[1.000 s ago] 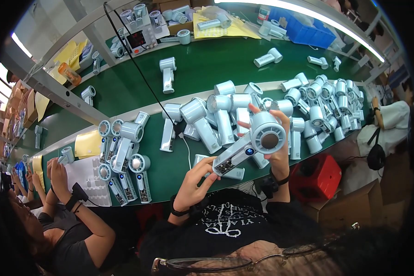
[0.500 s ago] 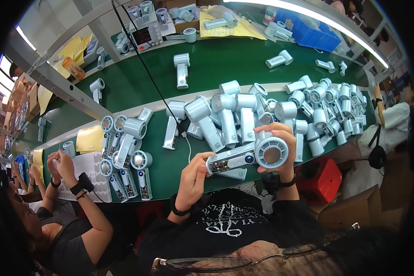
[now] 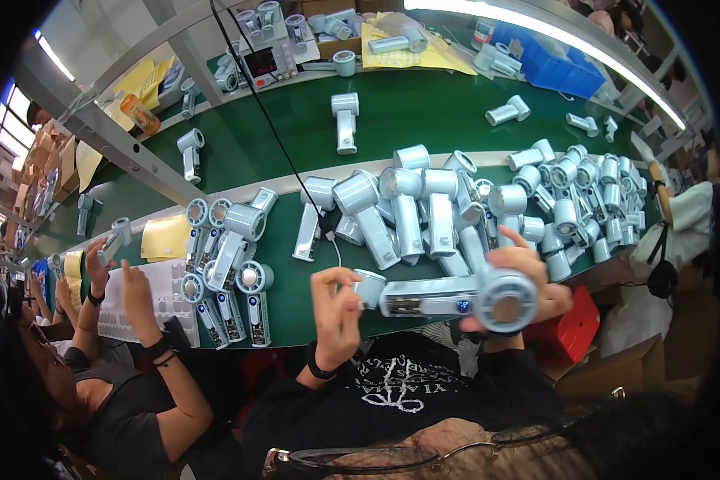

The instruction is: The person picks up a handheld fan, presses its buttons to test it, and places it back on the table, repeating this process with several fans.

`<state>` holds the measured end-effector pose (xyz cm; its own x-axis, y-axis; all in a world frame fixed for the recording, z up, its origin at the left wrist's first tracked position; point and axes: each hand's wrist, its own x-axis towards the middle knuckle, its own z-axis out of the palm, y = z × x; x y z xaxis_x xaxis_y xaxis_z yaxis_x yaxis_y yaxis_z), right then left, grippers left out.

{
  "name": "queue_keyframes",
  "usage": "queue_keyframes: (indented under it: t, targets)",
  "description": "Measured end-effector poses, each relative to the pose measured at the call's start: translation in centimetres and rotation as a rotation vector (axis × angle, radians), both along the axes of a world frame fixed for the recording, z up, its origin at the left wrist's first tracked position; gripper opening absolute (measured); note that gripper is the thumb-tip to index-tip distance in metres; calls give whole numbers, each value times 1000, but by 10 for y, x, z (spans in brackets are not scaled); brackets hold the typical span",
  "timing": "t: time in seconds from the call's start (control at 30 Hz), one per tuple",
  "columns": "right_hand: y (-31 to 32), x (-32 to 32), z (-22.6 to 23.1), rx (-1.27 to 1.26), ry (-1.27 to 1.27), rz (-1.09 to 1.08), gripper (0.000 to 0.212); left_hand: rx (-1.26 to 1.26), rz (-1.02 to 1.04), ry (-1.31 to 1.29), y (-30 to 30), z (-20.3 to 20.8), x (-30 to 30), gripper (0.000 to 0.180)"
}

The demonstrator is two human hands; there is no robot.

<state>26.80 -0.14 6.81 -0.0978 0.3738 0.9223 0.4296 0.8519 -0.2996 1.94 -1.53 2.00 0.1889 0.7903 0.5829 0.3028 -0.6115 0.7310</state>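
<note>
Fan (image 3: pixel 428 299) in R hand (image 3: pixel 532 270)

Behind fan: blue bin (image 3: pixel 560 74) to its R, contents unclear; carton (image 3: pixel 334 48) to its L w/ pale parts (image 3: pixel 338 29). R hand wraps fan's round head; L hand (image 3: pixel 334 316), curled, nr handle end, by pale piece (image 3: pixel 369 290), can't tell if gripping.

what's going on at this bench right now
A person holds a pale blue handheld fan by its round head in the right hand; a blue light glows on it. The left hand, fingers curled, is just off the handle's far end, where circuitry shows. A heap of similar fans lies ahead and rightward, a smaller group leftward. Further left, a co-worker holds another fan.
</note>
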Motion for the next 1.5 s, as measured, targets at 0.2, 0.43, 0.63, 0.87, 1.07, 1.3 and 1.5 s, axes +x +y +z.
queue_keyframes:
  t: [0.2, 0.43, 0.63, 0.87, 1.07, 1.3, 1.5]
  targets:
    - [-9, 36, 56, 39, 885, 657, 86, -143, 161, -251, 12, -7, -16, 31]
    - [-24, 69, 49, -278, 956, 908, 100, -174, 219, -179, 16, -15, -12, 30]
    - [24, 67, 25, -463, 1189, 1082, 87, -193, 145, -173, 25, -10, -6, 26]
    - [123, 99, -21, -992, 1374, 1264, 64, -244, 178, -200, 18, -12, -13, 27]
    - [241, 168, -28, -1288, 770, 565, 57, -231, 183, -181, 24, -11, -14, 28]
    - [339, 172, -39, -1374, -154, -402, 66, -262, 216, -114, 25, -13, -23, 28]
    - [371, 142, -73, -1043, -777, -807, 77, -268, 232, -114, 30, -10, -26, 27]
